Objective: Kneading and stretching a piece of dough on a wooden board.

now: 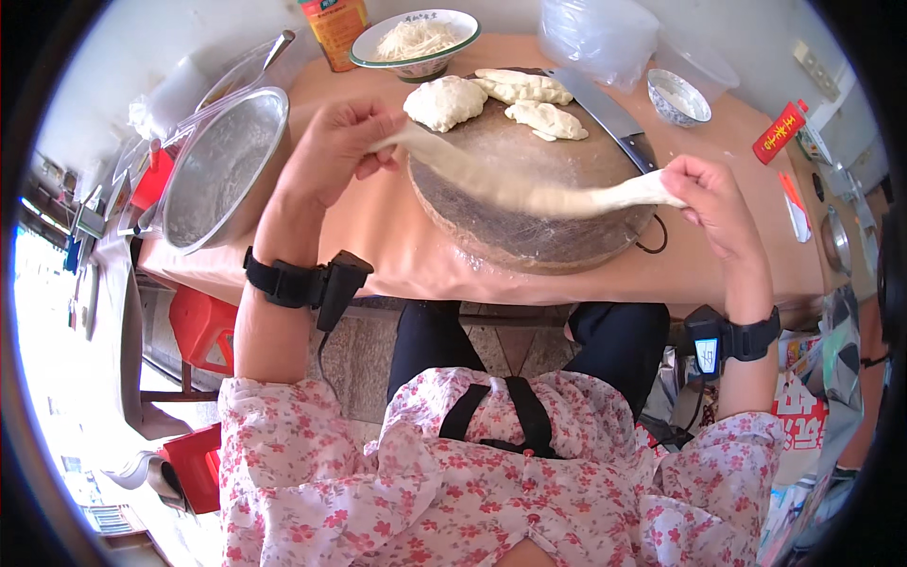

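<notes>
The dough strip could have torn at its blurred, sagging middle if pulled too hard, or slipped away if a pinch loosened. It hung over the round board on the desk; well apart, the left hand and right hand each pinched one end between thumb and fingers.

The table has a smooth, peach-coloured top. On it, near the middle, lies a thick, round wooden board. At the left is a wide, silver metal basin. Along the far side stand an orange container and a white, green-rimmed bowl; farther right, a small blue-and-white bowl and a slim red bottle.
</notes>
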The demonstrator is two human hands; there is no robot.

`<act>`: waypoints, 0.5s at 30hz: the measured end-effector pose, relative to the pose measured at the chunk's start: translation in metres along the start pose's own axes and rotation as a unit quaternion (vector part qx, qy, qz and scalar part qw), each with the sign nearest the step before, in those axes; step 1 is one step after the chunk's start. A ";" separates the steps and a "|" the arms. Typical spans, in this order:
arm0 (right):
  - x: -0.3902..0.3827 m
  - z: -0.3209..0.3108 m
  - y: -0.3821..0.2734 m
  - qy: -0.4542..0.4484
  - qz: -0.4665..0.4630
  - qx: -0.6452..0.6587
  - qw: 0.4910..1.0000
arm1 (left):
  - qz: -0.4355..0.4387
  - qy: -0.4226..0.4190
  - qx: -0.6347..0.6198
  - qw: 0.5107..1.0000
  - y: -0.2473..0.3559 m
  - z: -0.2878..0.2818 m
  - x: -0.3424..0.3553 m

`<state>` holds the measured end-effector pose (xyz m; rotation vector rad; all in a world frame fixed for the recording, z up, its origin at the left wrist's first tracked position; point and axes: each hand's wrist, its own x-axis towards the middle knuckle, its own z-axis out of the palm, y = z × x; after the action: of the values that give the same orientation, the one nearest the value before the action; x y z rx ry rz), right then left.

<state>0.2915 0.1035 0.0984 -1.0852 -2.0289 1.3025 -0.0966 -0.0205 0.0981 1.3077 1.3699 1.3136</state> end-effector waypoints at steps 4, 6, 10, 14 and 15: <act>-0.001 0.001 0.010 0.008 0.000 0.012 1.000 | -0.067 -0.071 0.075 0.992 -0.012 0.000 -0.003; 0.000 0.001 0.020 0.009 0.036 -0.012 0.999 | -0.076 -0.072 0.087 0.991 -0.019 -0.001 -0.005; 0.010 0.005 0.018 -0.012 0.044 -0.040 0.998 | -0.041 -0.061 0.131 0.989 -0.013 0.007 0.003; 0.010 -0.005 -0.009 0.075 -0.088 0.122 0.986 | 0.104 0.030 0.007 0.994 0.033 0.003 0.003; 0.004 -0.009 -0.016 0.083 -0.157 0.179 0.968 | 0.175 0.055 -0.073 0.980 0.045 0.003 -0.005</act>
<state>0.2901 0.1073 0.1167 -0.6536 -1.6742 1.2962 -0.0868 -0.0288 0.1418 1.4363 1.1236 1.7123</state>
